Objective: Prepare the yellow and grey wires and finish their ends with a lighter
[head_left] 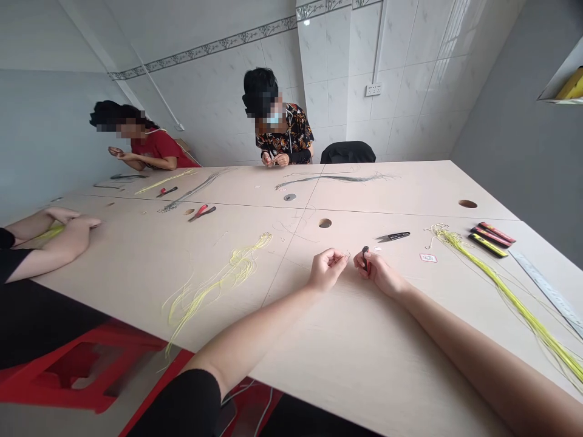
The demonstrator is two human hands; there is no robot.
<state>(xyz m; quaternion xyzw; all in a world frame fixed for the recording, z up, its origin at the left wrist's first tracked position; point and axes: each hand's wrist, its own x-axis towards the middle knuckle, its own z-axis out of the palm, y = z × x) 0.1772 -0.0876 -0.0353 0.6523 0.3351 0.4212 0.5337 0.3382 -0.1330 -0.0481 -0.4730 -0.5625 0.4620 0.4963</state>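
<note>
My left hand (328,268) is closed in a pinch on a small, thin hook (348,255), which looks like a fishing hook. Close beside it, my right hand (381,274) is wrapped round a small black and red tool (366,257), most of it hidden by the fingers. The two hands are slightly apart, just above the table. Left of them lies a loose bundle of yellow fishing line (232,267) with a cluster of hooks at its far end. To the right, a thicker yellow line bundle (505,285) runs off the table's near side.
Black thread snips (393,237) lie beyond my right hand. Slim red, yellow and black packs (492,238) and a metal ruler (544,288) are at the right. Red-handled pliers (202,212) and grey line bundles (337,178) lie farther back. Co-workers sit opposite and at left.
</note>
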